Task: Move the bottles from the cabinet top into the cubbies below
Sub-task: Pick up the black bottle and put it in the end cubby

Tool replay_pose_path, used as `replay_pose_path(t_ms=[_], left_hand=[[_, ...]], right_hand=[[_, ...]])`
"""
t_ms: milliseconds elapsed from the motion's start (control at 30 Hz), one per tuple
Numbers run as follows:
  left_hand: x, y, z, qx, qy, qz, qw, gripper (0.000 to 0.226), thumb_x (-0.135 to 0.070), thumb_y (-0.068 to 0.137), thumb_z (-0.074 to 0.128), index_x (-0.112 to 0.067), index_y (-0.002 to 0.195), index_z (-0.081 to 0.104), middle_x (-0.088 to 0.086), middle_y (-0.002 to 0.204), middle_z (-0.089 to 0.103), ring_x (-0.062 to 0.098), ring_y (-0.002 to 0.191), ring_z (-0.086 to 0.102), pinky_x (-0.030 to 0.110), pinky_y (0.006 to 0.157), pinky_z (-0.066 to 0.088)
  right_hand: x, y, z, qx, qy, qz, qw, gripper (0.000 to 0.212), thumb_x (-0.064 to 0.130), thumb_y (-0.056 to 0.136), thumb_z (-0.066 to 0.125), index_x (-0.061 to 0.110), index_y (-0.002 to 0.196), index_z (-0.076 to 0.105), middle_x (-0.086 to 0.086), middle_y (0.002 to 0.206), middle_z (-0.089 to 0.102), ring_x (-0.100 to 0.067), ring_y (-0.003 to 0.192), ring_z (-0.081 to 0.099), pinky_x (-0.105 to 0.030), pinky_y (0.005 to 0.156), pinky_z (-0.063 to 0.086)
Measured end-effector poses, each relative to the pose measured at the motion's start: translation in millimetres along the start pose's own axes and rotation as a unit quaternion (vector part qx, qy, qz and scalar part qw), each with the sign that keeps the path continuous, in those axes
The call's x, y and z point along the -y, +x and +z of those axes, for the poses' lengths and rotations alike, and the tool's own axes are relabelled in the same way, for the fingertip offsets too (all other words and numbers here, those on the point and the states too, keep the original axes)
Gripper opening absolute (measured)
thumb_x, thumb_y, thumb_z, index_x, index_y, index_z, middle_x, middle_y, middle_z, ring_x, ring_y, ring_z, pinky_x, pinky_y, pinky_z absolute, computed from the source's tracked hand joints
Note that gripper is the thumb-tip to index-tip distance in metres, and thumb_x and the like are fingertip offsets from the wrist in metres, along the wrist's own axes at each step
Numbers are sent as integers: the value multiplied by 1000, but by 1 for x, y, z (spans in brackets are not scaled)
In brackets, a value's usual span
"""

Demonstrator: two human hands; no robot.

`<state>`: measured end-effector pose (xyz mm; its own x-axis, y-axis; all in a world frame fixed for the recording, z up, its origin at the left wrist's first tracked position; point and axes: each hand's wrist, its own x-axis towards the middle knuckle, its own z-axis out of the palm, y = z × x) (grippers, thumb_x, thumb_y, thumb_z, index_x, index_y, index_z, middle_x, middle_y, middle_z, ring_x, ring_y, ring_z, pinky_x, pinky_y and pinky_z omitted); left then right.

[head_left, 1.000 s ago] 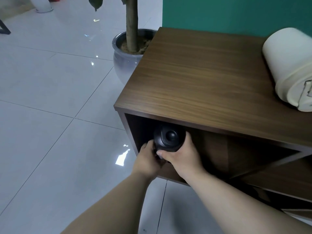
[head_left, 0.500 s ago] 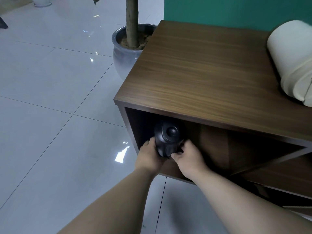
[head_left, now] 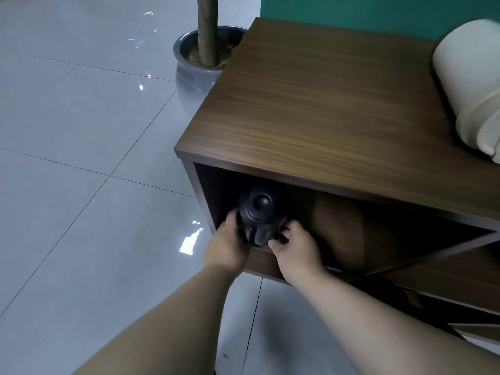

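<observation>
A black bottle with a round cap stands in the leftmost cubby of the brown wooden cabinet, just inside the opening. My left hand grips its left side. My right hand holds its lower right side with the fingertips. Shadow hides the bottle's base and the back of the cubby. No bottle shows on the visible part of the cabinet top.
A cream-coloured roll lies on the cabinet top at the far right. A grey plant pot with a trunk stands on the glossy tiled floor left of the cabinet. Diagonal dividers split the cubbies to the right.
The bottle has gone a little deeper into the cubby. My right hand slid from around its upper side down to its lower right edge. My left hand stayed on the left side.
</observation>
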<state>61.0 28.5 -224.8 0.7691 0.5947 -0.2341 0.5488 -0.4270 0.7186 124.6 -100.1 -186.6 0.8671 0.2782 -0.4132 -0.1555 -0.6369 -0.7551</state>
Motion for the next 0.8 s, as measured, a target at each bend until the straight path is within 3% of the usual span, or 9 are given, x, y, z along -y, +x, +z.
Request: replay_pose_path(t_ms=[333, 633, 800], left_hand=[[6, 2, 2, -2, 3, 15, 1000, 45, -9, 85, 72, -27, 120, 50, -2, 107, 64, 23, 93, 64, 30, 71, 44], [4, 2, 0, 2, 12, 13, 1000, 49, -12, 84, 76, -30, 122, 50, -2, 110, 66, 23, 95, 65, 34, 74, 51], [2, -1, -6, 19, 2, 4, 1000, 53, -13, 83, 78, -30, 125, 50, -4, 106, 66, 19, 89, 66, 26, 67, 47]], right_hand=[[-10, 2, 17, -15, -10, 4, 1000, 38, -2, 89, 52, 13, 123, 60, -9, 124, 71, -28, 113, 66, -42, 99, 52], [-14, 5, 21, -3, 0, 13, 1000, 47, -3, 88, 52, 15, 131, 57, -8, 129, 70, -26, 120, 64, -41, 103, 49], [-14, 6, 18, 3, -10, 23, 1000, 55, -2, 86, 51, 16, 137, 51, -9, 135, 65, -28, 123, 61, -42, 105, 49]])
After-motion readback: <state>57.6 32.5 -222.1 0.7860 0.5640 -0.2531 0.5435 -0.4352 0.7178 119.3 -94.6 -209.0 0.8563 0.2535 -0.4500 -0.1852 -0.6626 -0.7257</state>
